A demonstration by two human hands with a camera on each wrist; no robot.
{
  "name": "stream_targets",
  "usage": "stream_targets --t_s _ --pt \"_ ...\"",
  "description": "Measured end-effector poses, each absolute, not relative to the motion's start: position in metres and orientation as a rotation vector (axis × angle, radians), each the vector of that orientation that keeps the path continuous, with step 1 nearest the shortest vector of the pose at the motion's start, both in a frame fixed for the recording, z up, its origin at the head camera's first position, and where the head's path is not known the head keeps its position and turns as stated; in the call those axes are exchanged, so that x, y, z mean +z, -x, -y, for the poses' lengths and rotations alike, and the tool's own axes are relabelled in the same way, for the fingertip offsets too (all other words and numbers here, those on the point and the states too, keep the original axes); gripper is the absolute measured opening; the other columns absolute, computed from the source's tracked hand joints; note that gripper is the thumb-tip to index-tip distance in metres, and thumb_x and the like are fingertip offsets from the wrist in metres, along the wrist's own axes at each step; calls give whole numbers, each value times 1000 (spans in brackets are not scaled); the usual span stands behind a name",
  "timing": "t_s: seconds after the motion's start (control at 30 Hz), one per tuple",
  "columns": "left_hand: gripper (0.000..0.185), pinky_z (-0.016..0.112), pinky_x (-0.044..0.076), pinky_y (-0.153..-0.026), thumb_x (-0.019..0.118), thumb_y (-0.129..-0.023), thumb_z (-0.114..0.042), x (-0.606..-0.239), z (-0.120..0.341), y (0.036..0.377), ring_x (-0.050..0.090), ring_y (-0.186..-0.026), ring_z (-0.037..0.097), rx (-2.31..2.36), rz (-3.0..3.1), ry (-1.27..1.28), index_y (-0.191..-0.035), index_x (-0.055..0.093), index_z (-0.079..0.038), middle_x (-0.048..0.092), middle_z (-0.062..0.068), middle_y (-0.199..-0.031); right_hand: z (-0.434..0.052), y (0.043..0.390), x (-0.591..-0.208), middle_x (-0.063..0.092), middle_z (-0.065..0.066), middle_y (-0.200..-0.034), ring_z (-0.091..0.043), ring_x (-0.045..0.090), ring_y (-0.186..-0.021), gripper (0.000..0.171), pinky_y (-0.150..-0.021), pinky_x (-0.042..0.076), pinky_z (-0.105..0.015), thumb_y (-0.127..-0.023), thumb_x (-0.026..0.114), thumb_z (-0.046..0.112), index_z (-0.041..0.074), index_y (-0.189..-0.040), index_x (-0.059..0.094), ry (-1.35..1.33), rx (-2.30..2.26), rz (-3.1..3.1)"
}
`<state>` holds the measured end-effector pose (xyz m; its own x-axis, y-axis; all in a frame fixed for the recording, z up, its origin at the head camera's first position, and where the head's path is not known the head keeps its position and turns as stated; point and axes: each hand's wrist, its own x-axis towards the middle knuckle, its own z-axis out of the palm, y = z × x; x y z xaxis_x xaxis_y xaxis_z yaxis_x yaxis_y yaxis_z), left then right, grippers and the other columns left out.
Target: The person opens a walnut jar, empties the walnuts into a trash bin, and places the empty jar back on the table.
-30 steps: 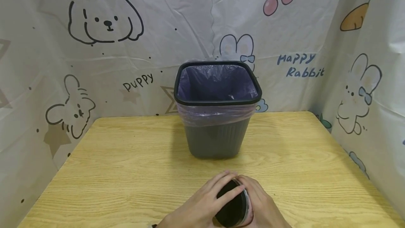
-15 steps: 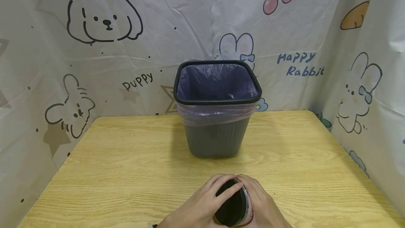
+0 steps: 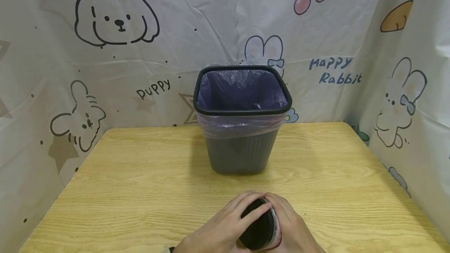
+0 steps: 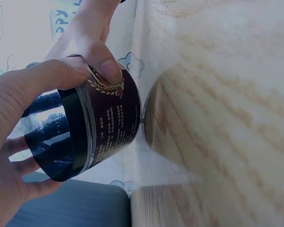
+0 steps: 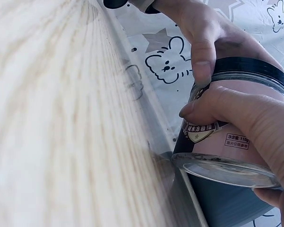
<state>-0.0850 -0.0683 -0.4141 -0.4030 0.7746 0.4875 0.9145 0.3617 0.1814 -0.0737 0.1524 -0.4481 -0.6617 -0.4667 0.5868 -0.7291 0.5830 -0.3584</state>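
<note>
Both hands hold a short round jar with a black lid (image 3: 256,227) and a pink and dark printed label (image 5: 236,137). My left hand (image 3: 223,223) grips the lid end, its fingers spread around the rim and over the top. My right hand (image 3: 295,227) wraps the jar's body from the right, its thumb (image 5: 222,109) lying across the label. In the left wrist view, the jar's base is right at the tabletop, with a reflection beside it. The lid tilts toward the left hand in the head view. The contents are hidden by the label and lid.
A grey bin (image 3: 242,153) with a black rim and purple liner stands on the wooden table (image 3: 140,175), beyond the hands. A white cartoon-printed curtain (image 3: 158,18) encloses the table at the back and both sides.
The hands keep their hold on the jar at nearly the same spot; the left fingers on the lid have shifted slightly. The head view has tilted a little.
</note>
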Motion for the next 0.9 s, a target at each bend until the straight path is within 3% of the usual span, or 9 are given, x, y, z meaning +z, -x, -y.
stream_targets --t_s 0.47,0.9 --pt "99 36 41 -103 71 -79 -56 -414 70 84 38 -131 21 -626 2357 1448 -154 23 -12 33 9 -148 -151 73 -445 50 -8 -135 -23 50 -120 109 -86 52 -46 -59 84 60 7 -144 40 -952 850 2400" --pt "99 35 33 -109 73 -78 -56 -414 68 84 32 -136 19 -652 2306 1487 -153 24 -11 29 9 -151 -152 72 -446 49 -12 -135 -26 51 -119 112 -83 53 -46 -60 85 59 3 -144 38 -950 840 2409"
